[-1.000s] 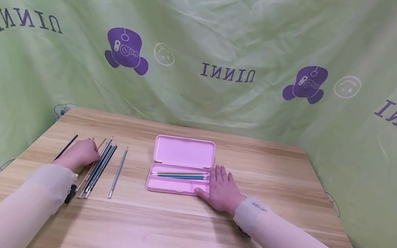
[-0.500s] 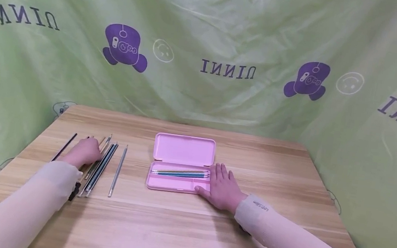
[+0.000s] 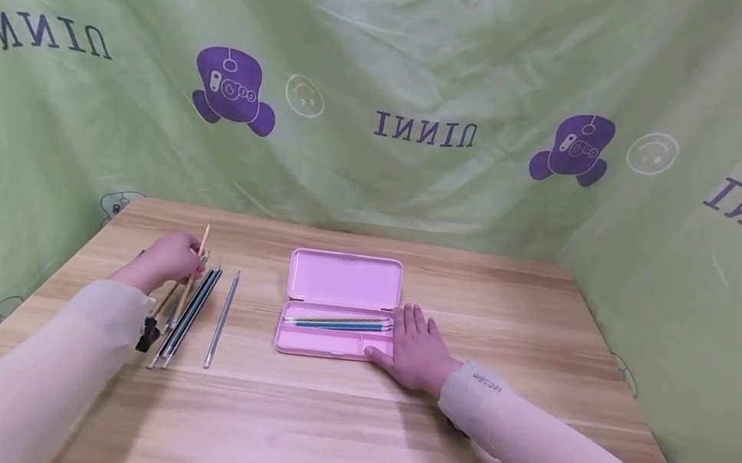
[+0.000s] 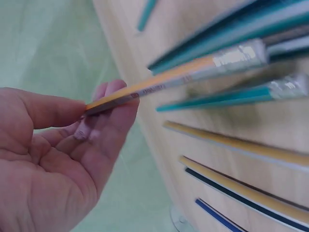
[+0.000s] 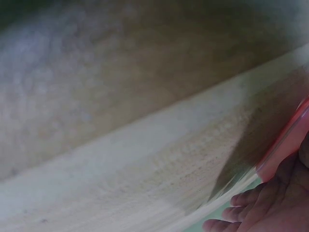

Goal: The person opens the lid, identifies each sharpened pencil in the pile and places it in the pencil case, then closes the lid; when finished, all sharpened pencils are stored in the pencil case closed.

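My left hand [image 3: 167, 262] pinches a yellow-orange pencil [image 4: 169, 81] between thumb and fingers, tilted above the other pencils. The silver end of that pencil points away from the palm in the left wrist view. Under and beside the hand lie several loose pencils [image 3: 192, 318], dark, teal and yellow. Near the middle stands a pink pencil case [image 3: 319, 343] with its lid [image 3: 345, 280] raised. Several pencils [image 3: 339, 324] lie in its long back compartment. My right hand [image 3: 418, 355] rests against the case's right end, fingers straight; in the right wrist view, its fingers [image 5: 256, 205] show beside the case wall [image 5: 280, 157].
One grey-blue pencil [image 3: 222, 320] lies apart, between the loose group and the case. The wooden table [image 3: 291, 430] carries everything. A green printed curtain [image 3: 418, 191] hangs around its back and sides.
My left hand has taken hold of a yellow-orange pencil from the group and lifted it, moving slightly up and to the right. My right hand has stayed at the case.
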{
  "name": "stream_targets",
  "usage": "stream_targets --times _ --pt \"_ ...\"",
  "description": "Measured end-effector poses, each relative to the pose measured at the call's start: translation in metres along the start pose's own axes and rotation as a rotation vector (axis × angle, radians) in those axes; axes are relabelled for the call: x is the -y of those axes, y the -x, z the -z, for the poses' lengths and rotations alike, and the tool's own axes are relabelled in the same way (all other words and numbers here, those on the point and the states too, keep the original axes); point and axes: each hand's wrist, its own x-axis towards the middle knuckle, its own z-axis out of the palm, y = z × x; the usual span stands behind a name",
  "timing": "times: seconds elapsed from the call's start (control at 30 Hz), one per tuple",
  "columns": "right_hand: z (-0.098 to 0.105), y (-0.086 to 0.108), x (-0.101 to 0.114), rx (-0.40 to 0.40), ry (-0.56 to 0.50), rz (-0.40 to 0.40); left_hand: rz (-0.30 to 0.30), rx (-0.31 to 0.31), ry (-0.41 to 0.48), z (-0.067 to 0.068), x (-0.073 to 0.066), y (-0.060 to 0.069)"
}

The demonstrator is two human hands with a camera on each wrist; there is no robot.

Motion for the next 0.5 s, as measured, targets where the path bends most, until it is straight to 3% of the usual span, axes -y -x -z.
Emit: stream_targets --times 0.1,0.3,0.5 --pt "-0.001 0.0 0.0 0.003 0.003 -0.003 -0.023 0.006 0.116 -0.004 -0.012 -0.002" --pt "0.0 0.001 0.0 0.005 -0.003 -0.005 -0.097 -0.006 0.164 -0.009 -0.033 -0.007" --pt "0.003 0.001 0.001 0.015 0.006 -0.011 -0.165 0.083 0.295 -0.016 -0.053 -0.015"
